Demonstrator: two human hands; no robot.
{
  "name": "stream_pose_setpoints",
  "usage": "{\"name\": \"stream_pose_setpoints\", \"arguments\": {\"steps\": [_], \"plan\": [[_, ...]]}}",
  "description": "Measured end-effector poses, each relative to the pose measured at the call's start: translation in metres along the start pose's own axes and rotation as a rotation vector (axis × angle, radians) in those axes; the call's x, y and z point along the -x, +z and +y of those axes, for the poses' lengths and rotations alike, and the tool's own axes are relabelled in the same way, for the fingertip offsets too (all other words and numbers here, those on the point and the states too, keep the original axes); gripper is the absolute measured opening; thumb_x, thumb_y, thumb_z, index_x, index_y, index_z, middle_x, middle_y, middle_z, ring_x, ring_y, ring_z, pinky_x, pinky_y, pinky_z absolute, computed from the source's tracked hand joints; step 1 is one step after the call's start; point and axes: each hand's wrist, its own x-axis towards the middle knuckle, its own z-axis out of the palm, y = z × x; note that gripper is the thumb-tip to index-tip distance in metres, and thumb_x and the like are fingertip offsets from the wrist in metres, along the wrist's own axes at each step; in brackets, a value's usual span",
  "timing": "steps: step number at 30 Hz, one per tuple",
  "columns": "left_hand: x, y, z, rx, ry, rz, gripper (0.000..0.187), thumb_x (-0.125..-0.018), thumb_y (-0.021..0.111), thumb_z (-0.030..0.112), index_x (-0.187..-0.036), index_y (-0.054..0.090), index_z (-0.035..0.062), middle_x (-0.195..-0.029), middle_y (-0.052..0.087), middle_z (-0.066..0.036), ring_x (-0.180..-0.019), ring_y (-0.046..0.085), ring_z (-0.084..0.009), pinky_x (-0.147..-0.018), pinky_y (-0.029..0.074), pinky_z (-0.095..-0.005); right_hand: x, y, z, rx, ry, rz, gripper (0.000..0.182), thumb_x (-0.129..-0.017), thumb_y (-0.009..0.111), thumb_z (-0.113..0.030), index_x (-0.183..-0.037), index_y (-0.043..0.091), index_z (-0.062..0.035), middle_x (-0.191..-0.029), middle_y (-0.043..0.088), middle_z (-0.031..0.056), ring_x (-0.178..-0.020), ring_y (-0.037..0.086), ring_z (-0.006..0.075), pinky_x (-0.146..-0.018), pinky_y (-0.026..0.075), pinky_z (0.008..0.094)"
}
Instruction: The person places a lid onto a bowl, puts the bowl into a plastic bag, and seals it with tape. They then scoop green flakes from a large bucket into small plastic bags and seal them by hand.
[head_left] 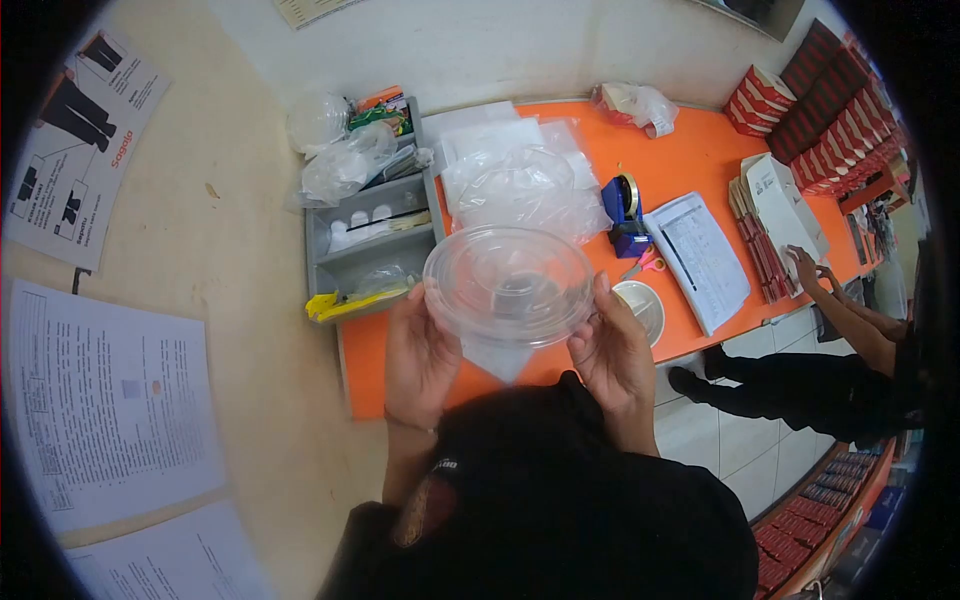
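A round transparent plastic bowl (508, 312) with a wide rim is raised in front of me, over the near edge of the orange table (395, 370). My left hand (422, 355) grips its left side, and my right hand (612, 352) has the right side, thumb up near the rim. Behind the bowl lies a stack of clear plastic bags (515, 185). Partly hidden by my right hand, a white round container (643, 308) sits on the table.
A grey divided organizer (372, 262) stands left. To the right are a blue tape dispenser (627, 220), pink scissors (645, 263), papers (700, 260) and red boxes (757, 100). Another person's hand (803, 268) touches a white carton (785, 205).
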Motion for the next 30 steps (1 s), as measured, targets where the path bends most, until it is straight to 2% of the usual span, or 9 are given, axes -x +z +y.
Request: {"name": "stream_pose_setpoints", "arguments": {"steps": [3, 5, 6, 7, 9, 11, 12, 15, 30], "plan": [[0.002, 0.004, -0.005, -0.193, 0.083, 0.108, 0.035, -0.097, 0.052, 0.018, -0.127, 0.049, -0.0021, -0.119, 0.061, -0.009, -0.105, 0.062, -0.0160, -0.091, 0.054, -0.0327, 0.004, 0.010, 0.002, 0.058, -0.042, 0.052, 0.026, -0.098, 0.054, -0.025, -0.094, 0.059, -0.0004, -0.077, 0.065, 0.0076, -0.064, 0.066, 0.0119, -0.062, 0.060, 0.0263], [0.002, 0.028, -0.021, -1.152, 0.551, 0.226, 0.045, -0.092, 0.059, 0.013, -0.132, 0.046, -0.0011, -0.120, 0.061, -0.009, -0.107, 0.061, -0.0177, -0.094, 0.050, -0.0367, 0.005, 0.012, 0.004, 0.110, -0.084, 0.095, 0.025, -0.098, 0.055, -0.025, -0.092, 0.059, -0.0006, -0.074, 0.064, 0.0068, -0.062, 0.065, 0.0118, -0.061, 0.060, 0.0263], [0.001, 0.031, -0.022, -1.153, 0.543, 0.224, 0.045, -0.092, 0.059, 0.013, -0.132, 0.046, -0.0011, -0.120, 0.061, -0.009, -0.107, 0.061, -0.0177, -0.094, 0.050, -0.0367, 0.005, 0.013, 0.005, 0.146, -0.110, 0.076, 0.024, -0.097, 0.056, -0.024, -0.091, 0.060, -0.0008, -0.074, 0.064, 0.0067, -0.061, 0.065, 0.0121, -0.061, 0.059, 0.0267], [0.001, 0.034, -0.022, -1.619, 0.881, 0.111, 0.047, -0.088, 0.063, 0.010, -0.131, 0.048, -0.0006, -0.119, 0.062, -0.010, -0.107, 0.061, -0.0192, -0.094, 0.049, -0.0378, 0.005, 0.012, 0.007, 0.182, -0.133, 0.057, 0.024, -0.097, 0.057, -0.024, -0.090, 0.060, -0.0010, -0.073, 0.064, 0.0065, -0.061, 0.064, 0.0123, -0.060, 0.059, 0.0271], [0.003, 0.043, -0.022, -2.079, 1.225, -0.029, 0.050, -0.083, 0.066, 0.008, -0.130, 0.050, -0.0002, -0.117, 0.063, -0.010, -0.108, 0.061, -0.0207, -0.094, 0.047, -0.0389, 0.003, 0.008, 0.012, 0.212, -0.112, -0.007, 0.021, -0.096, 0.058, -0.022, -0.090, 0.060, -0.0017, -0.074, 0.064, 0.0068, -0.060, 0.064, 0.0119, -0.057, 0.056, 0.0258], [0.006, 0.054, -0.023, -2.308, 0.741, -0.560, 0.044, -0.079, 0.070, 0.006, -0.121, 0.058, 0.0011, -0.114, 0.064, -0.011, -0.104, 0.063, -0.0236, -0.090, 0.050, -0.0377, 0.004, 0.007, 0.017, 0.248, -0.083, -0.074, 0.019, -0.096, 0.058, -0.021, -0.090, 0.060, -0.0023, -0.075, 0.065, 0.0072, -0.060, 0.063, 0.0114, -0.054, 0.053, 0.0246], [0.004, 0.047, -0.028, -2.185, 0.754, -0.510, 0.038, -0.077, 0.072, 0.005, -0.114, 0.063, 0.0014, -0.110, 0.066, -0.011, -0.096, 0.066, -0.0263, -0.081, 0.054, -0.0357, 0.005, 0.009, 0.018, 0.308, -0.123, -0.082, 0.017, -0.096, 0.059, -0.018, -0.092, 0.060, -0.0019, -0.077, 0.065, 0.0080, -0.060, 0.061, 0.0107, -0.052, 0.050, 0.0235], [0.007, 0.042, -0.028, -2.162, 0.811, -0.496, 0.039, -0.077, 0.072, 0.004, -0.115, 0.062, 0.0017, -0.106, 0.068, -0.010, -0.087, 0.068, -0.0259, -0.072, 0.056, -0.0343, 0.012, 0.014, 0.016, 0.421, -0.188, -0.107, 0.013, -0.095, 0.059, -0.014, -0.097, 0.061, -0.0004, -0.079, 0.065, 0.0095, -0.061, 0.059, 0.0096, -0.050, 0.045, 0.0219], [0.016, 0.041, -0.031, -2.102, 0.826, -0.530, 0.036, -0.078, 0.068, 0.000, -0.114, 0.062, 0.0031, -0.109, 0.067, -0.010, -0.086, 0.068, -0.0246, -0.068, 0.056, -0.0327, 0.025, 0.014, 0.017, 0.436, -0.270, -0.171, 0.018, -0.092, 0.063, -0.008, -0.104, 0.060, 0.0044, -0.081, 0.064, 0.0117, -0.062, 0.058, 0.0107, -0.050, 0.048, 0.0226]]}}
